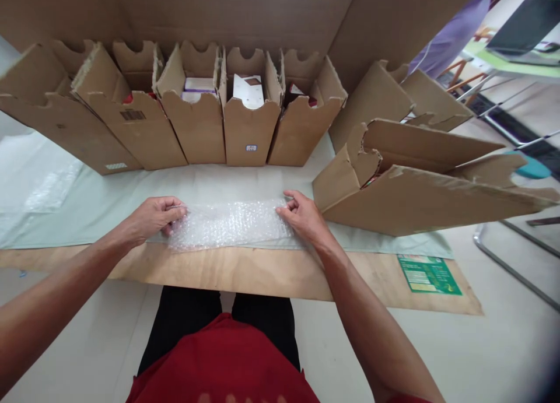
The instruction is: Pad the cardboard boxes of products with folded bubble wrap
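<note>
A clear sheet of bubble wrap [230, 223] lies stretched between my two hands, close to the table's front edge. My left hand [160, 217] pinches its left upper corner between thumb and fingers. At the other end, my right hand [301, 215] grips the right edge with thumb and index finger, the other fingers curled. The wrap rests on or just above the pale green cloth [118, 202]; which of the two I cannot tell.
Several open cardboard boxes [247, 129] line the back, some holding small packages. Another cardboard box [420, 199] sits at the right, beside my right hand. More bubble wrap [48, 175] lies at left. A green printed sheet [429, 274] is on the wooden edge. Behind stands a laptop [525, 30].
</note>
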The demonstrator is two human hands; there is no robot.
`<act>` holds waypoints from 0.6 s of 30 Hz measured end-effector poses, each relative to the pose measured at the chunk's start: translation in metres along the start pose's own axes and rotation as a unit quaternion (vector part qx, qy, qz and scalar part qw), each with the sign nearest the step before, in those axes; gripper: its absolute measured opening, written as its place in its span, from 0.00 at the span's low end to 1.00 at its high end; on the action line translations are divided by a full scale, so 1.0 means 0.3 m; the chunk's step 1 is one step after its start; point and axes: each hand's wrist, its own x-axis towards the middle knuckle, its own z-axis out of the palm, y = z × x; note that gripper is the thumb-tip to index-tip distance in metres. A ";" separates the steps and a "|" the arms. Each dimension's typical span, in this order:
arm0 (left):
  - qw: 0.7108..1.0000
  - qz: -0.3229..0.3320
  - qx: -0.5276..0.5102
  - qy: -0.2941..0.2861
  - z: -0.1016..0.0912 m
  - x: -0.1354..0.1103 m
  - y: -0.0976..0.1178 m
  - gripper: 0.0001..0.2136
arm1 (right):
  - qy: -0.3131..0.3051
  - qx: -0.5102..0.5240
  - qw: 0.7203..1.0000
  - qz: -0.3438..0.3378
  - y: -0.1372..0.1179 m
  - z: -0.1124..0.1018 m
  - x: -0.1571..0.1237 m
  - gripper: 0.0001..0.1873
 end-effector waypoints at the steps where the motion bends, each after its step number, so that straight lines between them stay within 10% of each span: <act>1: 1.000 0.011 0.008 -0.001 0.000 -0.005 0.008 0.18 | -0.008 -0.026 1.000 -0.003 -0.014 -0.009 -0.006 0.26; 6: 0.990 0.118 0.070 0.042 -0.027 -0.051 0.074 0.16 | 0.011 -0.121 0.974 -0.191 -0.142 -0.049 -0.023 0.30; 12: 0.969 0.168 0.168 0.072 -0.095 -0.124 0.141 0.16 | -0.189 -0.182 0.937 -0.229 -0.249 -0.066 0.097 0.11; 15: 0.933 0.263 0.187 0.157 -0.108 -0.169 0.144 0.13 | -0.041 -0.178 0.936 -0.302 -0.243 -0.093 0.065 0.09; 18: 0.830 0.444 0.238 0.239 -0.078 -0.178 0.077 0.04 | 0.172 -0.202 0.885 -0.384 -0.195 -0.089 -0.043 0.12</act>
